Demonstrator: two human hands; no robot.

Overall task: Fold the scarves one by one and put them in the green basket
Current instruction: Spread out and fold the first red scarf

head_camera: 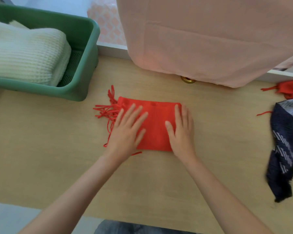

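Red fringed scarf (156, 125) lies folded, rectangular.

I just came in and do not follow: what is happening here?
A person presses both hands flat on a folded red scarf on the table, the left hand by its fringe, the right hand opposite. The green basket holds a cream scarf. A dark patterned scarf and a second red scarf lie at the right.

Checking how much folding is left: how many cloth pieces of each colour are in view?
Red scarves: 2, the folded red scarf and the red scarf at the right edge
Navy patterned scarf: 1
Cream knit, in the green basket: 1
Pink cloth: 1
Total: 5
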